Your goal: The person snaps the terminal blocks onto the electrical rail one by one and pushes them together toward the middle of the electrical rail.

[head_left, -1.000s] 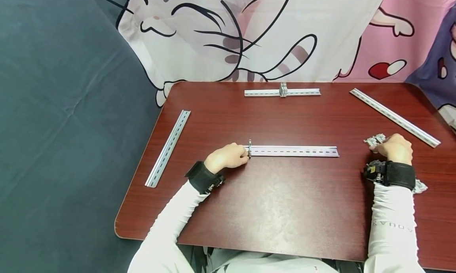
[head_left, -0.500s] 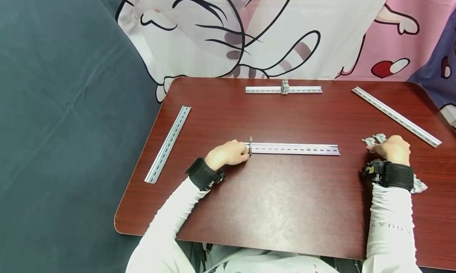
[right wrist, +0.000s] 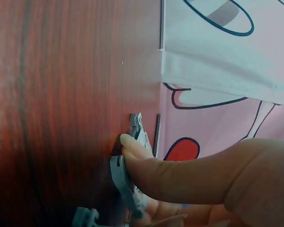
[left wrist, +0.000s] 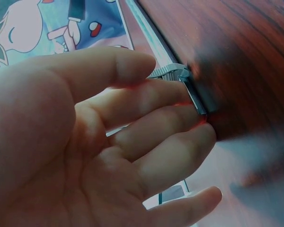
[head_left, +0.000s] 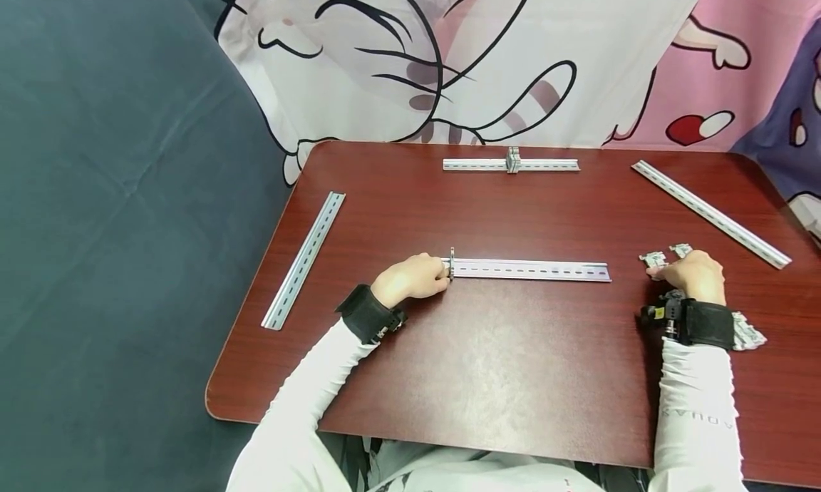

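My left hand [head_left: 413,276] is at the left end of a slotted metal DIN rail [head_left: 532,269] in the middle of the table. Thumb and fingers pinch a thin grey rail clip [head_left: 452,264] that stands upright across this rail; in the left wrist view part of the clip [left wrist: 173,72] shows beyond the thumb. Whether the fingers also touch the rail, I cannot tell. At the right, my right hand [head_left: 695,274] pinches a small grey rail clip [right wrist: 120,182] under the thumb. Another loose grey clip [head_left: 681,249] lies just behind the fingers.
More loose grey pieces [head_left: 747,333] lie beside the right wrist, partly hidden by it. Bare rails lie at the left [head_left: 303,260] and right [head_left: 712,214]. A rail [head_left: 474,165] at the back carries a cluster of clips [head_left: 513,160]. A printed curtain [head_left: 500,64] hangs behind the table.
My right hand has shifted slightly left with the grey clip, which now sits apart from the clip behind it. The left hand stays at the rail's end.
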Motion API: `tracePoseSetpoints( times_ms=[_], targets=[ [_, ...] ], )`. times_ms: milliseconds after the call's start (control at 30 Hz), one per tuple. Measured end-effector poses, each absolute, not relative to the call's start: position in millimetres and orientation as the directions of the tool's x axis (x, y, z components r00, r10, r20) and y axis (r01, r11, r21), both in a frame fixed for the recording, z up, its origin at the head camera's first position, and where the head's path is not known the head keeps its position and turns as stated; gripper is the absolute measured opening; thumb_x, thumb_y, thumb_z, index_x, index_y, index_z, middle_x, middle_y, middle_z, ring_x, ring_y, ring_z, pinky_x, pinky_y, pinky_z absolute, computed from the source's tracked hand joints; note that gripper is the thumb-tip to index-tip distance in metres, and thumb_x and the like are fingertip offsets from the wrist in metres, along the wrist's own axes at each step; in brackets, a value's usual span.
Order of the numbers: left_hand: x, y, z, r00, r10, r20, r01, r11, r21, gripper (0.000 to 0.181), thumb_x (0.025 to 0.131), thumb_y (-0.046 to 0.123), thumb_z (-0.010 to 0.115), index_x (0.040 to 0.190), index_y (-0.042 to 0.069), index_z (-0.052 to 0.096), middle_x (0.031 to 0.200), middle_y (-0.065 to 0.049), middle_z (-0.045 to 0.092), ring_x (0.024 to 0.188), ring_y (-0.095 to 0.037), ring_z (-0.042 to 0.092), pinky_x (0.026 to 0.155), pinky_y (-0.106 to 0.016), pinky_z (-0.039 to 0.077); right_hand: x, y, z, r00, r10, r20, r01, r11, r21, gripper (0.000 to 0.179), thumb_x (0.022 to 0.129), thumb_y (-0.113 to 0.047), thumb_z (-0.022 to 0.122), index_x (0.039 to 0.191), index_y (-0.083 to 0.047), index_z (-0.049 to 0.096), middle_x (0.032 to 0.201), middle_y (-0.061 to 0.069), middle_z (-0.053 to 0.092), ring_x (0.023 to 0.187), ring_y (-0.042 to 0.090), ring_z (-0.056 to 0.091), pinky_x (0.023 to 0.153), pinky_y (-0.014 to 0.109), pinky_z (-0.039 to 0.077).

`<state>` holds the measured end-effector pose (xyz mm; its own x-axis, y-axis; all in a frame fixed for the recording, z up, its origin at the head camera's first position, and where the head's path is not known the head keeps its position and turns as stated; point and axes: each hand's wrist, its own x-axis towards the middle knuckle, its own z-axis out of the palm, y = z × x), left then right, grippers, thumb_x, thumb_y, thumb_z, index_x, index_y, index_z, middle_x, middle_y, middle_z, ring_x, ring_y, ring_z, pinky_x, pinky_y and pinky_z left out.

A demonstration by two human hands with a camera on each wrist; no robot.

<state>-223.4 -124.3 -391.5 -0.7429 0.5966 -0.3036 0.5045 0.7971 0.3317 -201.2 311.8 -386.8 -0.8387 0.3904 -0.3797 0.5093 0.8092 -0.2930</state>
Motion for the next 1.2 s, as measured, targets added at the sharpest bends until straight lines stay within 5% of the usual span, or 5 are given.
tracePoseSetpoints(
  times_ms=[200,533,867,1200],
  targets=[
    [-218.9,-126.0,-397.2,-0.747,0.593,-0.3,0.497,0.798,0.34,0.034,0.096,0.018,0.054,0.063,0.019,0.047,0.061,0.007,0.04,0.061,-0.01,0.042,0.059,-0.022,0.034,-191.3,302.0,-386.2,-0.893,0.388,-0.227,0.449,0.796,-0.406,0.044,0.084,-0.03,0.069,0.102,0.009,0.063,0.107,0.041,0.055,0.093,0.057,0.052,0.063,0.051,0.047],
    [-215.9,-130.6,-399.3,-0.762,0.575,-0.297,0.472,0.808,0.352,0.037,0.096,0.018,0.053,0.061,0.019,0.042,0.06,0.007,0.037,0.059,-0.009,0.039,0.057,-0.022,0.033,-192.8,245.4,-370.6,-0.986,0.165,-0.028,0.16,0.878,-0.45,0.034,0.089,-0.031,0.064,0.089,0.003,0.067,0.087,0.027,0.066,0.077,0.039,0.059,0.051,0.031,0.037],
    [-216.0,-131.6,-395.2,-0.767,0.573,-0.291,0.475,0.81,0.344,0.037,0.095,0.018,0.054,0.06,0.018,0.044,0.06,0.006,0.039,0.06,-0.01,0.041,0.057,-0.023,0.034,-209.5,146.0,-364.7,-0.981,-0.173,-0.086,-0.112,0.87,-0.48,0.016,0.084,-0.018,0.065,0.082,-0.003,0.064,0.073,0.009,0.068,0.066,0.022,0.059,0.056,0.029,0.041],
    [-222.5,-126.9,-391.7,-0.751,0.571,-0.332,0.475,0.816,0.33,0.042,0.098,0.023,0.052,0.058,0.019,0.039,0.059,0.006,0.033,0.057,-0.009,0.036,0.057,-0.022,0.032,-217.5,82.2,-372.4,-0.96,-0.247,-0.13,-0.163,0.875,-0.457,0.014,0.084,-0.018,0.065,0.083,-0.004,0.064,0.076,0.01,0.069,0.068,0.022,0.063,0.059,0.032,0.046]
  ],
)
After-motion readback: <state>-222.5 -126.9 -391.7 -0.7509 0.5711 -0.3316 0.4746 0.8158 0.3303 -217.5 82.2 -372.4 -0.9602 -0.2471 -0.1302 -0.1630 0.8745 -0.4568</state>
